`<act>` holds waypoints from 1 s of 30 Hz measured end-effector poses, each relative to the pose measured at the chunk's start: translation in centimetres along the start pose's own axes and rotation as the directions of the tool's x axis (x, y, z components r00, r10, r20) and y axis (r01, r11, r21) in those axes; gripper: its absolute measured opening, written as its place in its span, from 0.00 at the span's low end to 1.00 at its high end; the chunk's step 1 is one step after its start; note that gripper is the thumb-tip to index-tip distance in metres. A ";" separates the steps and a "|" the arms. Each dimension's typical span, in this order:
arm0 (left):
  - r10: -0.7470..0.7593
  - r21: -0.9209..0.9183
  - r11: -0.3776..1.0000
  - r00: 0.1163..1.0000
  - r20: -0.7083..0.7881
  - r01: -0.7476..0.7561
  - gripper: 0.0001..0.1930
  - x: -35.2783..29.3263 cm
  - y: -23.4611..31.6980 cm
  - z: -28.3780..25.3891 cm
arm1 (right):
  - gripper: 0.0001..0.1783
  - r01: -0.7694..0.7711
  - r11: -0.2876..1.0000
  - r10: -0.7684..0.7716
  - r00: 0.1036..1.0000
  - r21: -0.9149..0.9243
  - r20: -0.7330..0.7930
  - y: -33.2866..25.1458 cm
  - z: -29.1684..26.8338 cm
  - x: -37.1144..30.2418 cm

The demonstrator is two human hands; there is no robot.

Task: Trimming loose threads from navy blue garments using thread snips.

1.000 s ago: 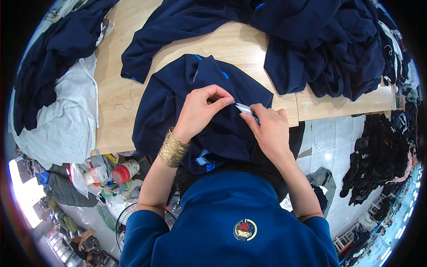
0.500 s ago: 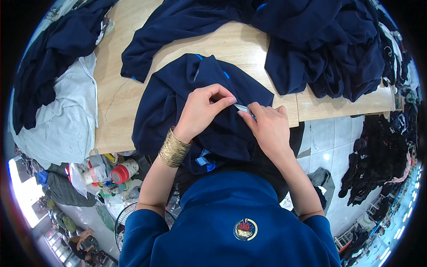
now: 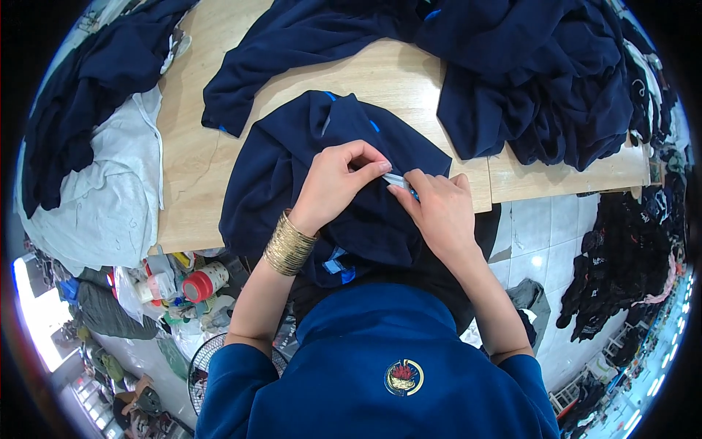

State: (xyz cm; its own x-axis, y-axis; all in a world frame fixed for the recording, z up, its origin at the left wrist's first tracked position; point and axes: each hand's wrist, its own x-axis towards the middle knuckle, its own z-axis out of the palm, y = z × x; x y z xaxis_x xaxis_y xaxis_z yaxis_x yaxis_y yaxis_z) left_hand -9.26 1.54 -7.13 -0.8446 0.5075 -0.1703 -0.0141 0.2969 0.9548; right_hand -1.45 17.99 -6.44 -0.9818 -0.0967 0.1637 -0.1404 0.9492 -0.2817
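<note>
Steep downward fisheye from head height

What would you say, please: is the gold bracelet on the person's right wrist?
No, the gold bracelet circles the wrist of the left hand, and the wrist of the right hand is bare.

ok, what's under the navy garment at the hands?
The table shows around its far side; its near edge hangs past the table, by black clothing. Anything directly beneath is covered by the garment itself and can't be seen.
</note>
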 end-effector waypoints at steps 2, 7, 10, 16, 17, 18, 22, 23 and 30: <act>-0.004 -0.018 1.000 1.000 -0.012 0.004 0.06 -0.1 0.2 -0.2 | 0.14 0.004 0.999 -0.004 1.000 0.039 -0.008 0.1 0.0 0.2; 0.023 -0.322 0.936 0.940 -0.340 -0.139 0.08 -1.1 0.3 -5.3 | 0.19 -0.295 0.907 0.262 0.954 0.301 0.144 0.2 -2.0 -0.1; 0.116 0.064 0.993 0.641 -0.759 -0.103 0.09 -3.3 -1.4 -12.7 | 0.14 -0.365 0.768 0.341 0.929 0.526 0.146 1.9 -1.3 -2.2; 0.396 0.337 0.903 0.824 -0.405 -0.268 0.11 -5.4 2.2 -4.5 | 0.11 -0.253 0.750 0.239 0.965 0.612 0.106 2.9 1.7 -4.3; 0.469 0.278 0.865 0.870 -0.152 -0.418 0.11 -6.2 1.5 -2.2 | 0.11 -0.167 0.775 0.180 0.983 0.610 0.041 3.1 2.0 -3.9; 0.370 0.325 0.879 0.929 -0.008 -0.348 0.15 -7.6 1.1 -0.1 | 0.11 -0.131 0.775 0.130 0.990 0.618 0.047 2.9 2.1 -3.2; 0.253 0.662 0.683 0.950 0.180 -0.308 0.47 -10.8 -3.5 2.9 | 0.13 -0.138 0.843 0.132 0.990 0.520 0.048 3.5 1.3 -0.7; 0.298 0.715 0.634 0.946 0.127 -0.295 0.48 -10.6 -6.5 3.7 | 0.13 -0.111 0.845 0.099 0.994 0.523 0.051 3.7 1.7 -0.4; 0.523 0.786 0.455 0.840 0.144 -0.418 0.40 -5.4 -9.0 3.1 | 0.12 0.019 0.762 0.031 0.997 0.647 -0.066 6.9 1.4 6.7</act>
State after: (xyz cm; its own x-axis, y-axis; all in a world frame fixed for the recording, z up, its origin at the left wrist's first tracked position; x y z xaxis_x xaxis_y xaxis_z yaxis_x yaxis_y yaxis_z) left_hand -2.92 -1.41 -15.56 -0.6401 0.6979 0.3213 0.7672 0.5590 0.3145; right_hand -9.21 23.46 -8.60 -0.9751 -0.0472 0.2166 -0.2084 0.5278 -0.8234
